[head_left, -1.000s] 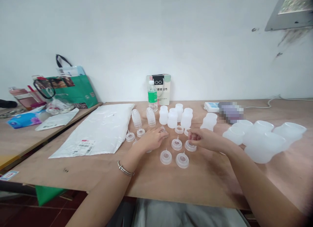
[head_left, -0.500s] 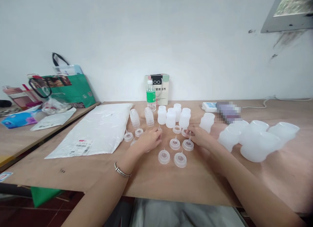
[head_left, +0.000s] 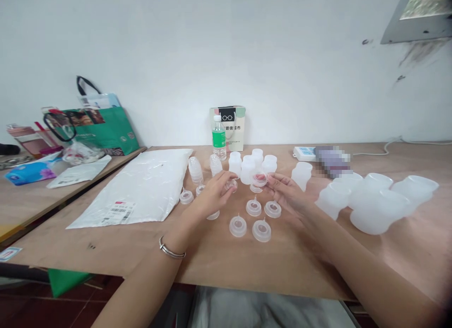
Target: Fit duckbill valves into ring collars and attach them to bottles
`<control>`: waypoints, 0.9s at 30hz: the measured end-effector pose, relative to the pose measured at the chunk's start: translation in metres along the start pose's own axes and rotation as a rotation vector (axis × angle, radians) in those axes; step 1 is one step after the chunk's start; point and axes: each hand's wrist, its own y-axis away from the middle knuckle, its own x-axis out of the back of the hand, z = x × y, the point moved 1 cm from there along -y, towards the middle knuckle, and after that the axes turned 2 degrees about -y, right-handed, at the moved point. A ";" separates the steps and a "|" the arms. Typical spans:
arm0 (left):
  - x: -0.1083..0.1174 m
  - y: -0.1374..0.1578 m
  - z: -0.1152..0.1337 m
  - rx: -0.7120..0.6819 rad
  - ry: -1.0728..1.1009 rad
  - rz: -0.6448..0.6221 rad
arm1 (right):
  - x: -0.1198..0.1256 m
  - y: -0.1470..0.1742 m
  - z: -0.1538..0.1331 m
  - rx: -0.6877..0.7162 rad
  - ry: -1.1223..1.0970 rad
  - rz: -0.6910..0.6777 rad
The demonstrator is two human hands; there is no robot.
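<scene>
My left hand (head_left: 219,190) pinches a small clear silicone nipple (head_left: 231,185) between thumb and fingers. In my right hand (head_left: 284,190) is a translucent bottle ring (head_left: 259,179), gripped at its right edge and lifted above the table. Below both hands lie several rings with nipples in them, among them one ring with nipple (head_left: 262,230) at the front. Milky bottles (head_left: 247,170) stand in a cluster just behind the hands. Two stacks of clear domed caps (head_left: 195,171) stand to the left of them, the right one partly behind my left hand.
A white mailing bag (head_left: 141,187) covers the table's left part. Larger milky bottles (head_left: 377,212) stand at the right, near a power strip (head_left: 304,153) and a blurred-out item. A water bottle (head_left: 219,140) and paper bag (head_left: 237,135) stand by the wall.
My right hand has picked a ring up off the table and moved it left. My left hand has risen slightly, with the nipple now showing in its fingers.
</scene>
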 end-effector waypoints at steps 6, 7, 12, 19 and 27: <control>0.003 0.001 0.014 -0.003 0.262 0.009 | -0.012 0.002 0.010 -0.115 -0.152 -0.069; 0.001 0.002 0.014 -0.009 0.259 0.015 | -0.014 0.002 0.012 -0.128 -0.163 -0.073; -0.007 0.004 0.013 -0.017 0.276 0.195 | -0.024 0.002 0.017 -0.166 -0.184 -0.129; -0.005 0.005 0.017 -0.078 0.475 0.251 | -0.027 0.002 0.018 -0.189 -0.247 -0.138; 0.001 0.001 0.020 -0.157 0.256 0.124 | -0.021 0.001 0.023 -0.204 -0.312 -0.100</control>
